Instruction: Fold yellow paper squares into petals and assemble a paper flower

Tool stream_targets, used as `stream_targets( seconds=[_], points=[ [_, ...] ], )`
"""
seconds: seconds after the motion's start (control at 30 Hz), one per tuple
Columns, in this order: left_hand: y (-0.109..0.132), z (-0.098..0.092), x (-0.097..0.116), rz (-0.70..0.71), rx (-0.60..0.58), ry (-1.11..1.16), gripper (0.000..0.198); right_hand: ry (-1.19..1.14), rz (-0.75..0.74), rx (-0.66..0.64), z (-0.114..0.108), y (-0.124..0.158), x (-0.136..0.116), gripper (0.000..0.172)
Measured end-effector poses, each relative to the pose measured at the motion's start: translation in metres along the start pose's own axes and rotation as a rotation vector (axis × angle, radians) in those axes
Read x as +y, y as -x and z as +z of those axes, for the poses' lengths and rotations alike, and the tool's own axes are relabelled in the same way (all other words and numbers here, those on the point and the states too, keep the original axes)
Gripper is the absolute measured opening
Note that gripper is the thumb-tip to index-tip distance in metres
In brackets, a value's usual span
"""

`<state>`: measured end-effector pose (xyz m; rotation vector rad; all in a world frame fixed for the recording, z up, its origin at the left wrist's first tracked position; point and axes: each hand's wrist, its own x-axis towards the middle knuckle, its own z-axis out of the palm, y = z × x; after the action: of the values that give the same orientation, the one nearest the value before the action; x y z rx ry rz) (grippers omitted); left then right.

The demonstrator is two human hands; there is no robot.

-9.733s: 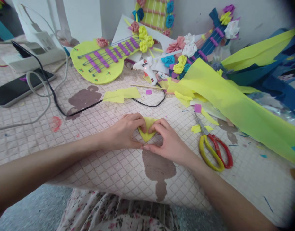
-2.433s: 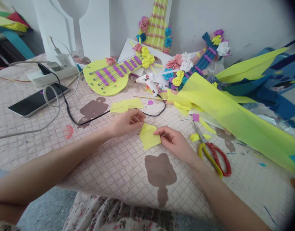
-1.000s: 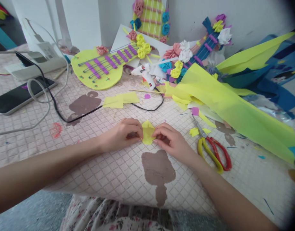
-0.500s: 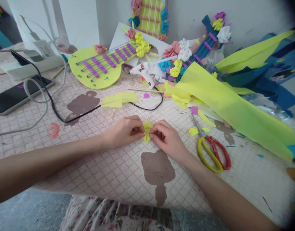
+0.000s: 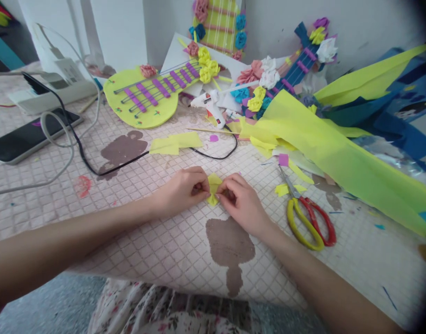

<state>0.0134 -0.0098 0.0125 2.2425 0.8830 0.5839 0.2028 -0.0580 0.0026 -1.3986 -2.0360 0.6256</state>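
Yellow paper [image 5: 214,180], a small piece, sits on the worktop [image 5: 164,246] between the left hand [image 5: 185,188] at nine o'clock and the right hand [image 5: 244,200] at three, each grip closed to a fingertip pinch on its edge. Uneven pulling could tear it (it looks thin); reaching towards twelve could touch the glue gun [image 5: 213,108], perhaps hot.

Craft workspace: table [image 5: 157,250] with glue gun [image 5: 213,107], scissors [image 5: 312,225], paper flowers [image 5: 208,70].

Phone [image 5: 28,139] left of hands [image 5: 183,191], scissors [image 5: 295,194] right
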Motion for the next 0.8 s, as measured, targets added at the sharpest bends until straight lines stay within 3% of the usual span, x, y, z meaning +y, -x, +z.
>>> stream_targets(
  seconds=[0.2,0.8],
  points=[
    [0.0,0.006,-0.001,0.033,0.061,-0.043,0.009,0.027,0.011,0.017,0.001,0.0,-0.002,0.012],
    [-0.001,0.013,-0.002,0.032,0.091,-0.124,0.008,0.093,0.02,0.033,0.005,0.001,-0.004,0.011]
  ],
)
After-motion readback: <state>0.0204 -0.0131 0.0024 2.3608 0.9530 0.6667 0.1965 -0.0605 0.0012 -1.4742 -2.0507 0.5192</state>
